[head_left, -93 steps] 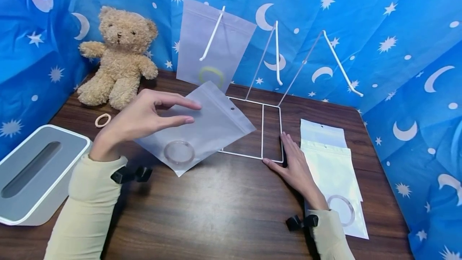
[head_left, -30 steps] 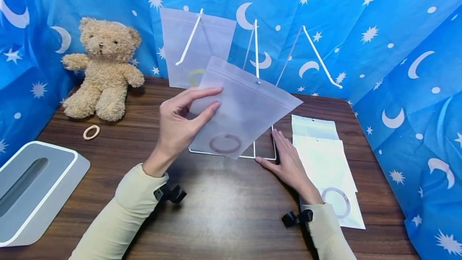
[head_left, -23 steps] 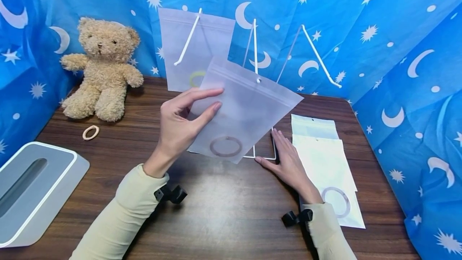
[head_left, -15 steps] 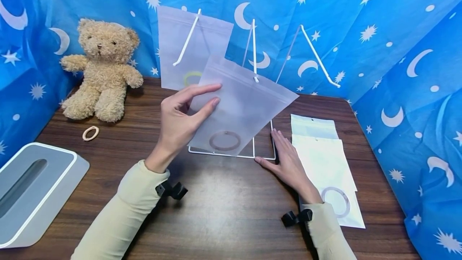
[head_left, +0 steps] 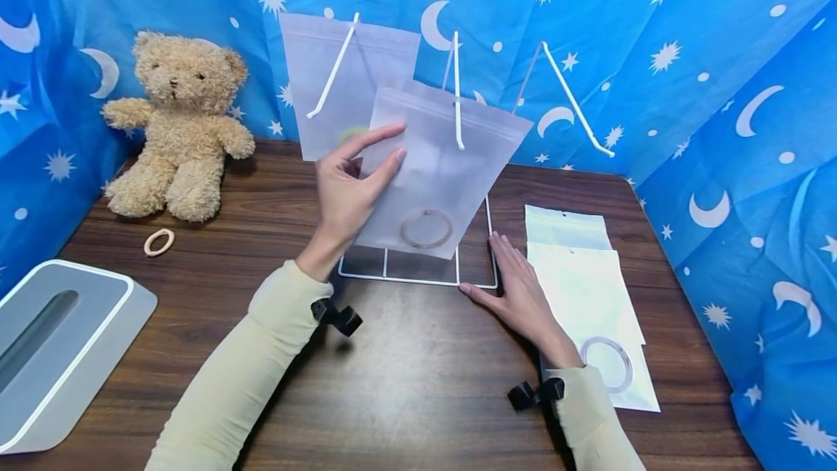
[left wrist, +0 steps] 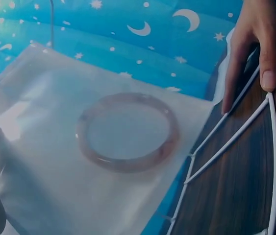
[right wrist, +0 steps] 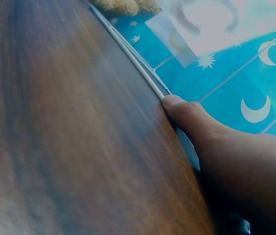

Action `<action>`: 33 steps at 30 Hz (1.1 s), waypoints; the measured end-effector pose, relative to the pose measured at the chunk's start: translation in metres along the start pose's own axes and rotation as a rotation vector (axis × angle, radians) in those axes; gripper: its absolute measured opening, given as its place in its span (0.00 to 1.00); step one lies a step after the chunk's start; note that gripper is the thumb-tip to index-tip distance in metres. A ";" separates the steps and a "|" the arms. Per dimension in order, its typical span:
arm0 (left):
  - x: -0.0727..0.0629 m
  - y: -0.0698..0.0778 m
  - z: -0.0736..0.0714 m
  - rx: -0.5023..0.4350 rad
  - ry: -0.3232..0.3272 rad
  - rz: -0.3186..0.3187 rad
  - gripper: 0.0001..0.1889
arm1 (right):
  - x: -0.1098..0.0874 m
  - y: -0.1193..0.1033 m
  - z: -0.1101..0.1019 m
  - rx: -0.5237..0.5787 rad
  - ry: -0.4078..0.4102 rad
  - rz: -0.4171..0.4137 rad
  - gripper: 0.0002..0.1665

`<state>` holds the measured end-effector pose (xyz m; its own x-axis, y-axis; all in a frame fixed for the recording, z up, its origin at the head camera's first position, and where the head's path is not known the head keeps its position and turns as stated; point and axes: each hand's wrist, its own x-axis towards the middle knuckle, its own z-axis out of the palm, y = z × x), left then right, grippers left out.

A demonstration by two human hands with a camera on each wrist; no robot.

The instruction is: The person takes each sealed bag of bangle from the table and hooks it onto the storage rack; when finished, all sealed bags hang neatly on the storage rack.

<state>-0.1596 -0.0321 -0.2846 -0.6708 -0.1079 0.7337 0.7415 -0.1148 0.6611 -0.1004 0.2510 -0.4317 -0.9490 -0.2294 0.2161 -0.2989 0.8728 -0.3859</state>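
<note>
My left hand (head_left: 346, 195) pinches the left side of a translucent zip bag (head_left: 445, 166) between thumb and fingers. A pinkish-brown bangle (left wrist: 172, 139) shows through the bag's lower part. The middle prong (head_left: 458, 122) of a white wire display rack (head_left: 418, 281) comes through near the bag's top edge, its tip in front of the bag. With fingers extended, my right hand (head_left: 523, 300) rests against the right front corner of the rack's base, thumb (right wrist: 174, 101) on the wire. On the rack's left prong (head_left: 333, 67) hangs another bag (head_left: 314, 93) with a yellow-green ring, now mostly covered.
Two overlapping bags (head_left: 575, 289), one showing a bangle, lie on the wooden table right of my right hand. A teddy bear (head_left: 179, 129), a pale wooden-looking ring (head_left: 149, 246) and a tissue box (head_left: 124, 325) stand or lie on the left. The rack's right prong (head_left: 578, 100) is bare.
My left hand has carried the bag rightward and up to the rack, then farther back along the middle prong, whose tip now shows in front. The right hand stays at the base.
</note>
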 end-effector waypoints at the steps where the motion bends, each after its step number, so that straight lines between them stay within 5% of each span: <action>1: 0.001 -0.004 0.003 -0.009 0.016 -0.013 0.14 | 0.000 0.000 0.000 -0.001 0.002 -0.001 0.60; 15: 0.027 -0.033 0.026 -0.094 0.141 -0.152 0.14 | 0.000 0.000 -0.001 -0.014 0.025 -0.023 0.59; 33: 0.041 -0.046 0.026 -0.046 0.146 -0.180 0.15 | 0.000 -0.001 -0.001 -0.024 0.014 0.001 0.61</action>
<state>-0.2204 -0.0052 -0.2807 -0.7894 -0.2231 0.5719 0.6106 -0.1894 0.7690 -0.0997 0.2509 -0.4300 -0.9477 -0.2229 0.2283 -0.2955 0.8830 -0.3648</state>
